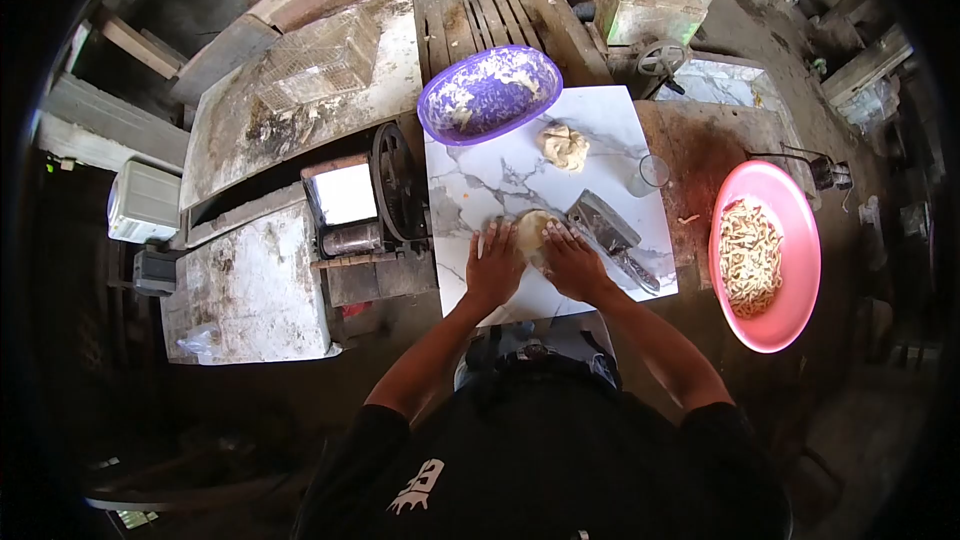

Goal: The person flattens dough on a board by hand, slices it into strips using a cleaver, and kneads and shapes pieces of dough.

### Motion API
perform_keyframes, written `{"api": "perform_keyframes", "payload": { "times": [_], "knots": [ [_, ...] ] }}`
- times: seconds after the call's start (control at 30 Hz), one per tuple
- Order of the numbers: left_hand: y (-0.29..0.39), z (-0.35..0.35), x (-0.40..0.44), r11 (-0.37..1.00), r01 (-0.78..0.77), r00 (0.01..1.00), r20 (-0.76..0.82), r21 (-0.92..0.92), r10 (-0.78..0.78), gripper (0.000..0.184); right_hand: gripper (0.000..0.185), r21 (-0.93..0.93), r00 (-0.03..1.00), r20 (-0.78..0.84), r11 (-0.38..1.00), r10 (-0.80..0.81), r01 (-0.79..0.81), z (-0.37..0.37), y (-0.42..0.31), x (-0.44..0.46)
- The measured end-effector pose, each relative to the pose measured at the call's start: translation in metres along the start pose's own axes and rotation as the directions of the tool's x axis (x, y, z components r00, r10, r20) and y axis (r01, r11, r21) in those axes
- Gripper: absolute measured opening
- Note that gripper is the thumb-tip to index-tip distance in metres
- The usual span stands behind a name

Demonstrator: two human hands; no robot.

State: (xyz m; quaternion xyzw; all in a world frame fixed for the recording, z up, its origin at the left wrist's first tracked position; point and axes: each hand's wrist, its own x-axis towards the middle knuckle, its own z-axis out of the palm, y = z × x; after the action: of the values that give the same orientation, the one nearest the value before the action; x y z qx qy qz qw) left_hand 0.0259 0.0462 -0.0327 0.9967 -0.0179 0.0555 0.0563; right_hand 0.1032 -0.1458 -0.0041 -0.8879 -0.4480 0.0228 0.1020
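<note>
A flattened piece of dough (534,230) lies on the white marbled board (600,120), partly covered by both hands. My left hand (495,265) rests flat against its left side, fingers stretched forward. From the right, my right hand (572,265) lies over its edge with the fingers out straight. Just right of that hand is a cleaver (605,220) with a dark handle, flat on the board. A second lump of dough (564,148) sits farther back. Near the board's right edge stands a clear glass (650,174).
Behind the dough, a purple basin (490,95) smeared with dough residue stands on the board. To the right is a pink basin (790,290) holding many short dough pieces. A machine with a dark wheel (395,183) adjoins the board's left side. A wire basket (320,65) lies back left.
</note>
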Motion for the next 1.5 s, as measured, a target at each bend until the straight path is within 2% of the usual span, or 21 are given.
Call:
{"api": "perform_keyframes", "payload": {
  "times": [0.1,0.17,0.23,0.27,0.3,0.33,0.4,0.5,0.57,0.6,0.83,0.9,0.93,0.97,1.03,1.07,1.1,1.17,1.23,1.3,1.5],
  "knots": [
    [-0.005,0.005,-0.001,0.998,0.059,0.998,0.013,-0.029,-0.058,0.062,0.062,0.001,0.998,0.043,0.999,-0.05,0.051,-0.009,0.004,-0.003],
    [-0.013,0.009,0.008,0.951,0.18,0.981,0.115,-0.251,-0.155,0.053,0.059,0.077,0.996,0.078,0.996,-0.043,0.037,-0.003,0.015,0.001],
    [-0.021,0.007,0.015,0.902,0.241,0.97,0.078,-0.358,-0.229,0.049,0.056,0.159,0.992,0.119,0.987,-0.039,0.02,-0.011,0.015,0.011],
    [-0.024,0.006,0.019,0.838,0.285,0.953,0.045,-0.465,-0.299,0.045,0.052,0.232,0.982,0.183,0.968,0.054,-0.096,-0.017,0.019,0.019],
    [-0.025,0.006,0.021,0.838,0.285,0.953,0.04,-0.465,-0.302,0.045,0.049,0.293,0.957,0.253,0.932,0.141,-0.214,-0.023,0.022,0.025],
    [-0.022,0.006,0.022,0.865,0.261,0.958,0.0,-0.428,-0.288,0.043,0.043,0.306,0.992,0.08,0.944,0.1,-0.12,-0.02,0.02,0.026],
    [-0.017,0.008,0.023,0.891,0.234,0.962,-0.038,-0.389,-0.27,0.04,0.043,0.202,0.992,0.12,0.978,0.032,-0.056,0.011,0.022,0.032],
    [-0.008,0.013,0.019,0.958,0.123,0.98,-0.119,-0.259,-0.158,0.043,0.045,0.155,0.981,0.19,0.988,-0.046,0.017,-0.011,-0.001,0.043],
    [-0.004,0.01,0.015,0.964,0.199,0.977,-0.035,-0.174,-0.208,0.049,0.052,0.129,0.999,0.04,0.992,0.008,-0.013,0.009,-0.008,0.037],
    [-0.005,0.007,0.015,0.968,0.188,0.981,-0.015,-0.167,-0.194,0.056,0.064,0.106,0.993,0.106,0.993,0.045,-0.056,0.008,-0.01,0.04],
    [-0.008,0.002,0.02,0.987,0.156,0.986,0.066,-0.039,-0.154,0.063,0.065,0.173,0.99,0.069,0.976,0.121,-0.132,0.009,-0.002,0.056],
    [-0.009,0.004,0.025,0.936,0.257,0.962,0.156,-0.243,-0.224,0.065,0.066,0.679,0.956,0.292,0.712,-0.041,-0.177,0.026,0.037,0.066],
    [-0.01,0.01,0.026,0.942,0.267,0.962,0.112,-0.205,-0.248,0.068,0.058,0.861,0.991,0.05,0.498,0.121,-0.105,0.066,0.055,0.061],
    [-0.009,0.011,0.027,0.942,0.264,0.963,0.107,-0.206,-0.247,0.068,0.058,0.859,0.992,0.046,0.501,0.121,-0.101,0.045,0.053,0.057],
    [-0.003,0.013,0.026,0.938,0.253,0.967,0.049,-0.238,-0.249,0.069,0.051,0.586,0.92,0.244,0.71,0.306,-0.391,-0.019,0.039,0.041],
    [0.003,0.008,0.027,0.982,0.149,0.987,0.083,-0.12,-0.14,0.067,0.049,0.533,0.924,0.273,0.757,0.267,-0.377,-0.01,0.038,0.035],
    [0.01,0.008,0.027,0.981,0.149,0.987,0.083,-0.12,-0.14,0.067,0.049,0.532,0.924,0.273,0.758,0.267,-0.376,0.002,0.034,0.03],
    [0.028,0.01,0.026,0.964,-0.021,0.999,-0.051,-0.266,0.007,0.063,0.051,0.09,0.998,0.068,0.996,0.008,-0.014,0.023,0.023,0.02],
    [0.033,0.012,0.026,0.986,-0.024,1.0,-0.004,-0.163,0.024,0.063,0.054,0.094,0.988,0.137,0.992,0.075,-0.088,0.004,0.001,0.013],
    [0.028,0.008,0.026,0.991,-0.048,0.999,-0.004,-0.125,0.048,0.067,0.054,0.026,0.996,0.071,0.998,0.06,-0.062,0.006,0.003,0.011],
    [0.01,-0.006,0.037,0.973,-0.029,0.991,0.122,-0.229,0.058,0.07,0.055,-0.027,0.998,0.056,0.999,0.022,-0.021,0.009,0.012,0.012]
  ]
}}
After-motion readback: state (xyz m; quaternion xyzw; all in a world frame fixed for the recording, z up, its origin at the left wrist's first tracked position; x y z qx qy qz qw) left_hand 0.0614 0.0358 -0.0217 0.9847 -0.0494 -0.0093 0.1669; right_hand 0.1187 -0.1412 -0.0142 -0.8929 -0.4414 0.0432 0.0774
